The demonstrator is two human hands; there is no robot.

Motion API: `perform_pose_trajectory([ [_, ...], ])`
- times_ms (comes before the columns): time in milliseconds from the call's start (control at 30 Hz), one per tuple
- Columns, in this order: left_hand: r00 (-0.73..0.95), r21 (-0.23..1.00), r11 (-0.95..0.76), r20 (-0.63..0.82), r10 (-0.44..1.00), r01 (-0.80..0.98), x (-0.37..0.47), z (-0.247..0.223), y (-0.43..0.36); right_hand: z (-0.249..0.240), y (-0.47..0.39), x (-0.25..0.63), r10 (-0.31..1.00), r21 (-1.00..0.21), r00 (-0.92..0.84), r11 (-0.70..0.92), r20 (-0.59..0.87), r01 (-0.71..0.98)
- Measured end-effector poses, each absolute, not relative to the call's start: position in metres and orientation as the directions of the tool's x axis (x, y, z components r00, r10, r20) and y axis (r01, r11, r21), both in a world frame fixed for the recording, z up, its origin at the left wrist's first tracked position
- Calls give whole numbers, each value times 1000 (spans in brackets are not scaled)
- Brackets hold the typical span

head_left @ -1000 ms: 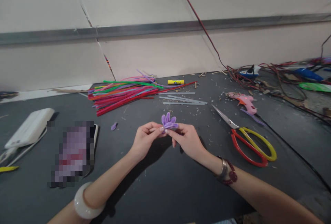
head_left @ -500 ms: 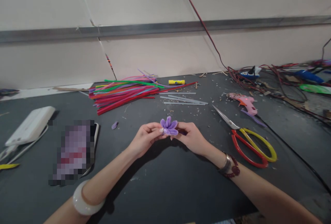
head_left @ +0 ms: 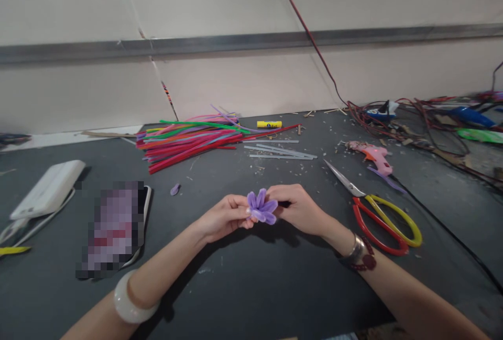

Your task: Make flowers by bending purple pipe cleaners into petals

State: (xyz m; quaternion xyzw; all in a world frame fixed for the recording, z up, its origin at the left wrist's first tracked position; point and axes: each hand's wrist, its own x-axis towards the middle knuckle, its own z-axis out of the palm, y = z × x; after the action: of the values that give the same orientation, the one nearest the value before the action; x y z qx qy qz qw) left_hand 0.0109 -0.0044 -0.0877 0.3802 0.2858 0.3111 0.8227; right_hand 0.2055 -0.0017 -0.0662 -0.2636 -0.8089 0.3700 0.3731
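A purple pipe-cleaner flower with several looped petals is held above the dark table. My left hand pinches its left side between thumb and fingers. On the other side, my right hand has its fingers closed at the petals' right edge; its fingertips are partly hidden behind the flower. A small purple loop lies on the table to the left of my hands. To the right rest scissors with one red and one yellow handle, their blades apart from my right hand.
Behind my hands lie a bundle of coloured pipe cleaners, clear glue sticks and a yellow tube. A pink glue gun with a black cord sits at right, near tangled cables. A phone and white power bank are left.
The flower has moved slightly down and right and turned, its petals facing more to the right. My right hand has shifted a little right, and the left fingers have rearranged their pinch.
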Motion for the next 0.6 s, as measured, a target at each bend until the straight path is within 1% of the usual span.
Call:
perform_pose_trajectory([
  [100, 746, 743, 607, -228, 626, -283, 11, -89, -7, -64, -6, 204, 705, -822, -600, 554, 379, 132],
  [200, 827, 668, 692, -204, 524, -274, 13, -92, -9, -63, -10, 201, 688, -848, -619, 526, 380, 64],
  [300, 863, 627, 723, -156, 481, -290, 15, -96, -12, -63, -13, 198, 683, -875, -618, 484, 390, -18],
  [433, 846, 591, 749, -197, 495, -300, 17, -100, -15, -62, -15, 195, 693, -900, -616, 433, 373, -57],
  [500, 807, 571, 754, -250, 535, -323, 17, -97, -16, -62, -16, 195, 714, -901, -595, 433, 368, -37],
  [600, 701, 548, 741, -347, 623, -388, 18, -91, -16, -62, -15, 194, 770, -900, -522, 436, 368, 8],
])
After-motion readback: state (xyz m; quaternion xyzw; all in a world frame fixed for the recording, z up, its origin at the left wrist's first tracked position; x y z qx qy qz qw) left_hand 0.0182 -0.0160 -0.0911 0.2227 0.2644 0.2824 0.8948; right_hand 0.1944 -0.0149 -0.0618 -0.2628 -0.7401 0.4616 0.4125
